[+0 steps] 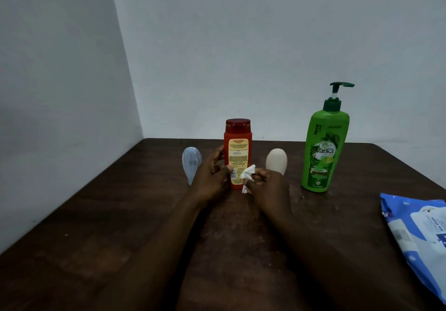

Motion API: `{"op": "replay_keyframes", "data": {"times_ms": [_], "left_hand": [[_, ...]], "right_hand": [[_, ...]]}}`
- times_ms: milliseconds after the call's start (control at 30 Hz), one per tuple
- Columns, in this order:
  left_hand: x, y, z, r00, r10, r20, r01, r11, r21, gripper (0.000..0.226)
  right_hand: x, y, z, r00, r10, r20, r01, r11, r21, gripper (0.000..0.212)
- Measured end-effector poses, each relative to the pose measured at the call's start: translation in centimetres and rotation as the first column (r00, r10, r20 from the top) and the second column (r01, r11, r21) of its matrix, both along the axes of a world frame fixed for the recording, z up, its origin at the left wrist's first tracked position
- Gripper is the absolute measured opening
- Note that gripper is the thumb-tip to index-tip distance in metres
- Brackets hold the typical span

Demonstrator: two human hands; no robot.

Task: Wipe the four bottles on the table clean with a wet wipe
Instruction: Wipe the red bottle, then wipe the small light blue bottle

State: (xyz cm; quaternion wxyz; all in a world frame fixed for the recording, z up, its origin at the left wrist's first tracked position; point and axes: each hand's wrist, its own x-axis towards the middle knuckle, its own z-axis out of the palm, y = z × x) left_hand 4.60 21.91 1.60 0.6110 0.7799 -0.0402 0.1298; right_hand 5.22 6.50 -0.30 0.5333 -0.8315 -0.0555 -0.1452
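A red bottle [237,139] with a dark red cap stands upright at the middle of the dark wooden table [96,238]. My left hand [210,178] grips its left side near the base. My right hand [268,187] holds a crumpled white wet wipe [247,174] against the bottle's lower right front. A pale blue bottle [191,163] stands just left of my left hand. A beige bottle [277,159] stands behind my right hand, partly hidden by it. A tall green pump bottle [323,151] stands further right.
A blue and white wet wipe pack [420,235] lies at the table's right edge. Grey walls meet in a corner behind the table's far left edge.
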Motion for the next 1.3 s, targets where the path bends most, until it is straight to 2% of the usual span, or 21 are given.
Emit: {"op": "replay_keyframes", "data": {"times_ms": [500,733,1067,1200,1300], "left_hand": [[-0.1,-0.4,-0.5,0.998,0.064,0.019,-0.064,0.998,-0.006,0.052],[0.0,-0.5,-0.5,0.994,0.096,0.047,-0.098,0.994,0.043,0.055],[-0.3,-0.5,-0.6,0.994,0.088,0.06,-0.09,0.995,0.031,0.057],[-1.3,-1.1,-0.2,0.977,0.14,0.16,-0.142,0.99,0.001,0.063],[-2.7,-1.1,0.5,0.903,0.283,0.323,-0.299,0.954,0.0,0.053]], "right_hand": [[0.5,0.3,-0.3,1.0,0.002,-0.004,-0.002,1.0,0.014,0.032],[0.5,0.4,-0.2,0.999,0.017,-0.028,-0.017,1.0,0.007,0.035],[0.3,0.2,-0.1,1.0,0.012,-0.02,-0.012,1.0,0.008,0.036],[0.1,0.1,0.1,1.0,-0.014,0.009,0.014,1.0,0.026,0.038],[-0.6,-0.1,0.3,0.999,-0.029,0.035,0.027,0.998,0.055,0.04]]}}
